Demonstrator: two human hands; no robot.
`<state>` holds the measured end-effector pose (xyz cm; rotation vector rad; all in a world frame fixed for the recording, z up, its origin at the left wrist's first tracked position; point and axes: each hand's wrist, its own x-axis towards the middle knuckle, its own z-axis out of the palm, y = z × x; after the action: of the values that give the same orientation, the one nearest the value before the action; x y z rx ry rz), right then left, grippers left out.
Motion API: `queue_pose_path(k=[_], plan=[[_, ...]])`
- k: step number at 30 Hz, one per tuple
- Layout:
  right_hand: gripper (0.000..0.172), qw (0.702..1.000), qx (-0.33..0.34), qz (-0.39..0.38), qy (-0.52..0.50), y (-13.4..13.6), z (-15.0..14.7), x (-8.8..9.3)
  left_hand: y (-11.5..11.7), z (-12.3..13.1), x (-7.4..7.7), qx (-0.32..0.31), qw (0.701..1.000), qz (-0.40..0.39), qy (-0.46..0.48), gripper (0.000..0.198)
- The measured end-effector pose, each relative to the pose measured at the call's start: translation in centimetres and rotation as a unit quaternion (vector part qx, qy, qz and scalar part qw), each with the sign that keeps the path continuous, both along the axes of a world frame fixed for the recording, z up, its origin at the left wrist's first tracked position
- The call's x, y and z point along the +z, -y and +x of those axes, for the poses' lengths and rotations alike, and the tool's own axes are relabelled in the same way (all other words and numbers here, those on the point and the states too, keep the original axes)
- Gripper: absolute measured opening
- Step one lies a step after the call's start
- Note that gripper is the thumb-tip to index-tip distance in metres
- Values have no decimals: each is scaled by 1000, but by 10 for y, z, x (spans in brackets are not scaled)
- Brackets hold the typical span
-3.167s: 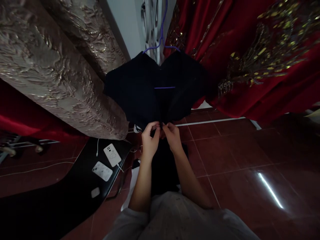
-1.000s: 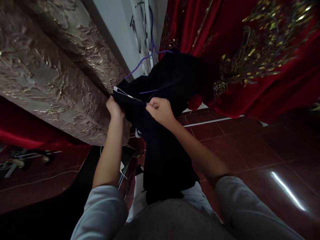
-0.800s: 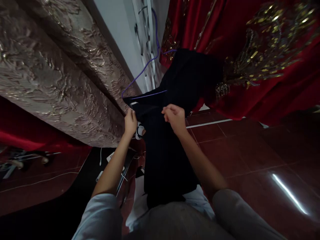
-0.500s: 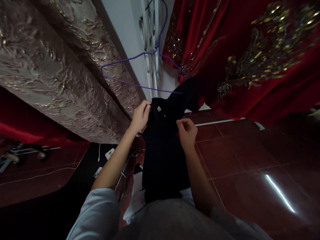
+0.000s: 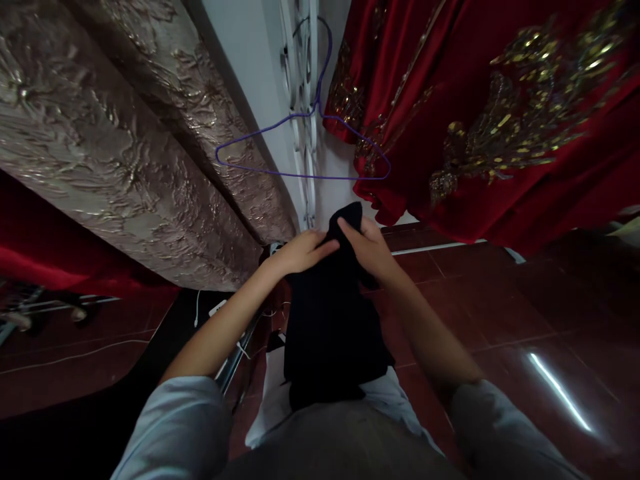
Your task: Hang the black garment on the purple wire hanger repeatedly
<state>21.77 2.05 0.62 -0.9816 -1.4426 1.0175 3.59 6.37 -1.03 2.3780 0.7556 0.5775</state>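
Dark garment [image 5: 333, 320] is draping down from the left hand [image 5: 303, 252] and right hand [image 5: 373, 248], below the purple hanger [image 5: 330, 178]; both hands' fingers are holding its top.

You hold the black garment [image 5: 333, 313] bunched at its top, a peak standing up, its length draping down before you, below the thin purple hanger [image 5: 330, 178].

Shows near-black on the soft cloth garment [image 5: 333, 327], purple on the slim triangular hanger [image 5: 300, 176]. Reads pinkish beige, with crinkled, gold-glinting relief, on the draped fabric [image 5: 150, 173]. Runs deep red on the satin cloth [image 5: 400, 127], patterned with a gold sequin motif [image 5: 525, 120]. Shows dark red, gridded with pale lines, on the tiled floor [image 5: 480, 300].
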Motion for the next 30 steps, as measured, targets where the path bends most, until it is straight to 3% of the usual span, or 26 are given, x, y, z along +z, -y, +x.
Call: queue_pose_path(k=[3,7,12,16,19,22,26,30], plan=[[32,990,-22,92,102,-23,15,19,-11,-33,-15,13,979,104,-176,47],[23,955,11,182,233,-70,19,30,-30,-90,-5,117,928,199,-294,46],[32,960,2,190,205,-128,-5,1,-37,-138,14,197,857,192,-435,39],[32,972,-2,152,177,-138,-12,-25,-28,-159,4,185,825,107,-524,33],[32,973,-49,165,151,-130,4,-30,-22,-171,-1,183,870,63,-453,44],[39,969,-108,172,144,-119,28,-23,-27,-175,15,219,936,105,-256,45],[45,965,-130,181,140,-107,47,-7,-48,-167,54,335,925,175,-34,35],[46,963,-121,181,159,-100,51,3,-67,-144,80,320,929,172,71,37]])
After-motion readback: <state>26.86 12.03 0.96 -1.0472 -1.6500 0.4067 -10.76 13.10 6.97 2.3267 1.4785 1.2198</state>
